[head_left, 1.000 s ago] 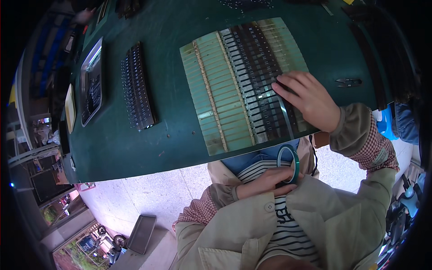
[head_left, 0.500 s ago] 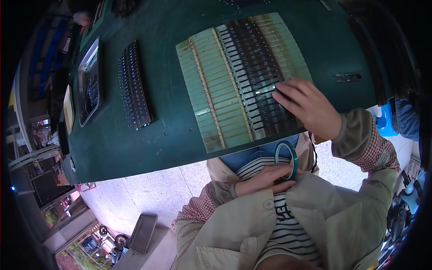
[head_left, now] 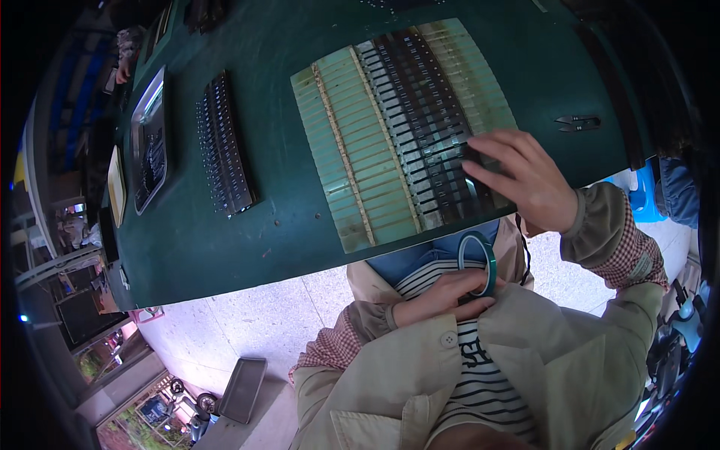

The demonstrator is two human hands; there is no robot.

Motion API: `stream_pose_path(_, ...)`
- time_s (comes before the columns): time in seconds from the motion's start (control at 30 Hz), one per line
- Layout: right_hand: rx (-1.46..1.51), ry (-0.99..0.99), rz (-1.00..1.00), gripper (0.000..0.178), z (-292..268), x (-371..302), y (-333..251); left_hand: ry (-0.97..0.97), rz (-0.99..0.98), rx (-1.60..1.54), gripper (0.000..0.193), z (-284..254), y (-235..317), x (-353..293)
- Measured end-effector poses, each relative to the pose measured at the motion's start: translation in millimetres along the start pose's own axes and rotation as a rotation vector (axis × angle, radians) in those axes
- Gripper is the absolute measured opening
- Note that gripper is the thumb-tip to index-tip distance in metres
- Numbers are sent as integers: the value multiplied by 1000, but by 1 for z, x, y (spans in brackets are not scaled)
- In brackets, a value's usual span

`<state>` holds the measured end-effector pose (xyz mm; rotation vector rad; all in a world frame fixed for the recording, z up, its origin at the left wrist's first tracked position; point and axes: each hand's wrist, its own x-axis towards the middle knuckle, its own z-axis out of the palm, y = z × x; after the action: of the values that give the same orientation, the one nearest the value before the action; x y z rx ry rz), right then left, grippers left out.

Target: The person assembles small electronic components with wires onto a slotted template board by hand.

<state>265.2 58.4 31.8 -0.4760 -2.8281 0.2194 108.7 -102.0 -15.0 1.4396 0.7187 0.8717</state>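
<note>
A light green grooved board (head_left: pixel 341 142) lies at the table's near edge, with a row of dark perforated strips (head_left: pixel 431 97) side by side across its right half. Over the right side of these strips is my right hand (head_left: pixel 532 184), thumb and fingers apart, its fingertips at or just above them. I see nothing held in it. Down by my lap, my left hand (head_left: pixel 442 296) is closed on a roll of green tape (head_left: pixel 490 270), which stands on edge. Part of that hand's grip is hidden behind the roll.
On the green table (head_left: pixel 285 187), another batch of dark strips (head_left: pixel 225 150) lies left of the board. Beyond it stands a metal tray (head_left: pixel 137 180) with dark pieces inside. Small thread snips (head_left: pixel 577 123) lie at the right. Another person's hand (head_left: pixel 124 71) shows at the far left.
My right hand has drawn slightly right and its thumb and fingers have spread apart. My left hand and the tape roll stay nearly still. The other person's hand has shifted.
</note>
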Motion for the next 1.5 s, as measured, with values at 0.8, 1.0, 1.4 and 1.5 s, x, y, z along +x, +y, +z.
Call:
stream_pose_path(0.8, -53, -34, -6, 50, -4, -43, -13, 24, -69, 14, 30, 26, -8, 13)
stream_pose_path(1.0, 13, 43, -48, 45, -23, -55, -12, 54, -140, -19, 29, 39, 3, 12)
stream_pose_path(1.4, 70, 250, 32, 42, -10, -78, -35, 127, -363, -453, 25, 35, -15, -30)
stream_pose_path(1.5, -62, 359, 458, 38, -28, -66, -15, 227, -443, -546, 33, 26, -11, -40)
